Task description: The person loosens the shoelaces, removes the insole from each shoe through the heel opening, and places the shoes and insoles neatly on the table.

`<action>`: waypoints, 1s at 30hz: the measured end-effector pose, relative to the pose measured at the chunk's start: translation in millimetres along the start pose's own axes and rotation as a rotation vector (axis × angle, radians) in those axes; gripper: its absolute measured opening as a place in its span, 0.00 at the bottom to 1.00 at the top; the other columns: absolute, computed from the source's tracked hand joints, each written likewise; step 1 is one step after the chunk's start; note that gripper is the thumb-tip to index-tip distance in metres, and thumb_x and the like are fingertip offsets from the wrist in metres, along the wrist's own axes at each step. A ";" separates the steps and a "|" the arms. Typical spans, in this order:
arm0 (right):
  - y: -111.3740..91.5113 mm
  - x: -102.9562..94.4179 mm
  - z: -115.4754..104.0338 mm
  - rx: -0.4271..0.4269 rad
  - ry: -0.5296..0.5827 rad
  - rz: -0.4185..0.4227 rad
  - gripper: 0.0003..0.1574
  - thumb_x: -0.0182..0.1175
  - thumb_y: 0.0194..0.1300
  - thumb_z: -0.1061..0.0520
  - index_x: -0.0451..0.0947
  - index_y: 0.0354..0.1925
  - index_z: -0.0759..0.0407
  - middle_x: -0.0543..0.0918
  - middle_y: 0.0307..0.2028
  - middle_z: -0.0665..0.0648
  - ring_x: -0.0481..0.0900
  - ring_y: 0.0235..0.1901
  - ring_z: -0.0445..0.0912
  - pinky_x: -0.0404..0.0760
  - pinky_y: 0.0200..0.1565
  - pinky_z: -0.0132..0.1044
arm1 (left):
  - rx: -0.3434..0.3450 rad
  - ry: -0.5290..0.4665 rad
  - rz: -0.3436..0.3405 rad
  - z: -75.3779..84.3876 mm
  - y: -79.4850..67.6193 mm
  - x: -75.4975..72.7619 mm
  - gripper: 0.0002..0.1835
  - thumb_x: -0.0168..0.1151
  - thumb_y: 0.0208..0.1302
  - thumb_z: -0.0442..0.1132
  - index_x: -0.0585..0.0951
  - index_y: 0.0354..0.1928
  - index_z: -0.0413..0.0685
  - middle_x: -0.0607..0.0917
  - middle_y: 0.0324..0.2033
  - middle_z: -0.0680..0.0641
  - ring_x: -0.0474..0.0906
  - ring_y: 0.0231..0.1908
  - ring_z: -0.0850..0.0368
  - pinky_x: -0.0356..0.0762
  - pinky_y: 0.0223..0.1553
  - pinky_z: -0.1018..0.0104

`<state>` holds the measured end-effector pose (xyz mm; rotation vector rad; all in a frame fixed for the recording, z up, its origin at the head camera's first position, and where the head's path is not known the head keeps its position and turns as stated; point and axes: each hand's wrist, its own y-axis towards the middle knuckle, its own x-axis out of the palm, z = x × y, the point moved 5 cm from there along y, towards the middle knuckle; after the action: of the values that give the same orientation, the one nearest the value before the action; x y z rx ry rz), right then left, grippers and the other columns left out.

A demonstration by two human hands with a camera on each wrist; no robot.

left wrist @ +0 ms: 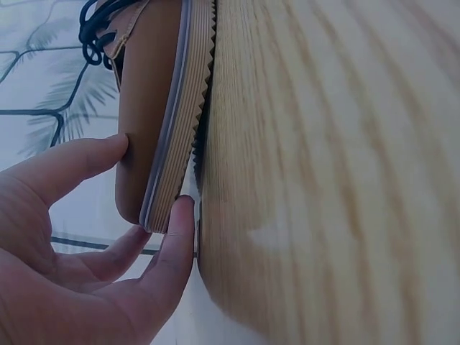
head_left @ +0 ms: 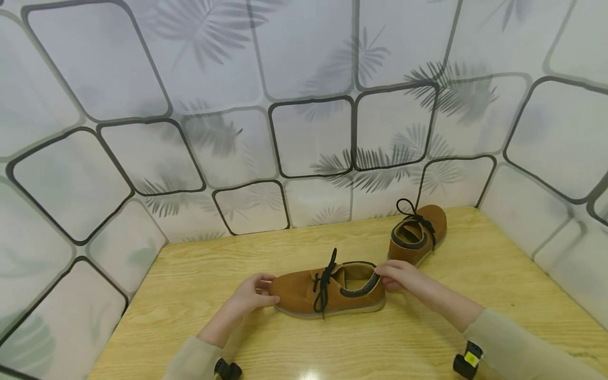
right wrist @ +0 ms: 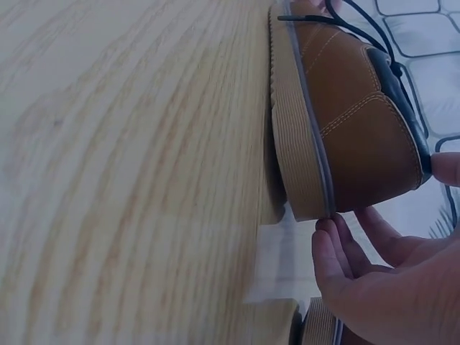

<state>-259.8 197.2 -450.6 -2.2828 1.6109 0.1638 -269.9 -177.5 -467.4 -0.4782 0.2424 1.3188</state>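
Observation:
A brown lace-up shoe with black laces lies lengthwise across the wooden table, toe to the left and opening up. My left hand grips its toe. In the left wrist view one digit presses the brown upper and another touches the edge of the ribbed sole. At the heel, my right hand pinches the dark padded collar, and its other fingers reach under the heel end. The sole sits close over the tabletop.
A second matching brown shoe stands behind and to the right, toe pointing away, just beyond my right hand. The pale wood table meets patterned curtain-like walls at the back and sides. Each wrist wears a small black camera.

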 end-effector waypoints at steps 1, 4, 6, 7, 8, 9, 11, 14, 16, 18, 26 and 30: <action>-0.2 -0.7 -1.7 -0.021 -0.018 0.004 0.35 0.53 0.79 0.52 0.70 0.67 0.80 0.83 0.54 0.65 0.83 0.51 0.46 0.85 0.59 0.46 | 0.000 -0.005 0.000 -0.4 0.1 0.0 0.31 0.76 0.61 0.29 0.78 0.66 0.35 0.82 0.59 0.32 0.82 0.54 0.43 0.83 0.50 0.55; -0.3 -2.1 -6.8 -0.055 -0.040 0.015 0.32 0.54 0.79 0.54 0.71 0.66 0.80 0.82 0.58 0.71 0.85 0.55 0.54 0.83 0.63 0.52 | 0.001 -0.012 -0.001 -0.6 0.0 -0.2 0.31 0.76 0.60 0.29 0.78 0.66 0.35 0.82 0.58 0.32 0.82 0.54 0.43 0.83 0.50 0.55; -0.1 -2.5 -11.2 -0.074 -0.053 0.024 0.31 0.54 0.79 0.55 0.71 0.66 0.80 0.80 0.61 0.74 0.84 0.59 0.59 0.82 0.64 0.53 | 0.002 -0.011 -0.001 -0.4 -0.1 -0.2 0.31 0.76 0.60 0.29 0.78 0.66 0.35 0.82 0.58 0.32 0.82 0.54 0.43 0.83 0.49 0.56; 0.0 -2.5 -13.5 -0.083 -0.063 0.027 0.30 0.55 0.79 0.55 0.71 0.66 0.79 0.79 0.62 0.75 0.83 0.60 0.61 0.82 0.64 0.54 | 0.004 -0.006 0.001 -0.4 0.0 -0.3 0.31 0.76 0.60 0.28 0.78 0.66 0.34 0.83 0.58 0.32 0.82 0.54 0.43 0.83 0.49 0.56; 0.2 -2.4 -16.0 -0.088 -0.071 0.032 0.30 0.55 0.79 0.55 0.72 0.66 0.78 0.79 0.63 0.75 0.83 0.61 0.62 0.82 0.65 0.54 | 0.005 -0.002 0.002 -0.2 0.0 -0.3 0.31 0.76 0.60 0.28 0.78 0.66 0.34 0.83 0.58 0.32 0.82 0.54 0.42 0.83 0.49 0.56; 0.6 -2.7 -18.5 -0.101 -0.081 0.031 0.29 0.55 0.79 0.55 0.73 0.66 0.77 0.79 0.63 0.75 0.82 0.62 0.63 0.81 0.65 0.54 | 0.006 0.002 0.002 -0.1 0.0 -0.4 0.31 0.76 0.60 0.28 0.78 0.66 0.34 0.83 0.57 0.32 0.83 0.54 0.42 0.83 0.49 0.56; 2.0 -2.6 -23.0 -0.115 -0.092 0.034 0.28 0.56 0.79 0.55 0.75 0.65 0.75 0.80 0.63 0.74 0.82 0.62 0.63 0.81 0.66 0.54 | 0.006 0.010 0.005 0.0 0.2 -0.5 0.31 0.76 0.60 0.28 0.78 0.65 0.34 0.83 0.57 0.32 0.83 0.54 0.42 0.83 0.50 0.55; 4.6 -2.8 -29.7 -0.147 -0.108 0.027 0.26 0.56 0.79 0.55 0.77 0.64 0.74 0.81 0.62 0.72 0.82 0.61 0.61 0.81 0.66 0.55 | 0.004 0.011 0.007 -0.5 0.5 -0.5 0.31 0.76 0.59 0.28 0.78 0.65 0.34 0.83 0.57 0.32 0.83 0.54 0.42 0.84 0.51 0.54; 6.6 -2.4 -33.9 -0.156 -0.117 0.018 0.25 0.56 0.79 0.55 0.77 0.64 0.73 0.81 0.63 0.71 0.82 0.62 0.60 0.80 0.66 0.55 | 0.002 0.007 0.007 -1.2 0.9 -0.3 0.31 0.76 0.59 0.28 0.78 0.65 0.34 0.83 0.57 0.32 0.83 0.54 0.42 0.84 0.52 0.53; 8.5 -1.6 -38.7 -0.166 -0.128 0.008 0.25 0.56 0.80 0.55 0.77 0.64 0.72 0.81 0.63 0.70 0.81 0.62 0.59 0.79 0.66 0.56 | -0.002 0.000 0.005 -1.9 1.4 0.1 0.31 0.76 0.59 0.28 0.78 0.65 0.34 0.83 0.58 0.32 0.83 0.55 0.42 0.84 0.53 0.53; 16.8 6.8 -53.7 -0.147 -0.140 -0.014 0.25 0.57 0.80 0.52 0.79 0.63 0.68 0.82 0.64 0.68 0.79 0.62 0.58 0.76 0.65 0.57 | -0.016 -0.031 -0.009 -3.8 0.8 0.8 0.31 0.76 0.61 0.29 0.78 0.66 0.35 0.83 0.58 0.33 0.82 0.54 0.44 0.82 0.50 0.57; 23.7 11.6 -55.9 -0.135 -0.156 0.005 0.24 0.59 0.80 0.51 0.81 0.62 0.66 0.83 0.62 0.66 0.80 0.61 0.57 0.76 0.65 0.58 | -0.022 -0.043 -0.009 -4.3 0.5 0.9 0.31 0.75 0.61 0.29 0.77 0.67 0.35 0.82 0.57 0.34 0.82 0.52 0.46 0.82 0.50 0.58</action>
<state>-283.5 160.7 -406.5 -2.3004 1.5686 0.4539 -269.8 -178.6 -471.7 -0.4685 0.1901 1.3229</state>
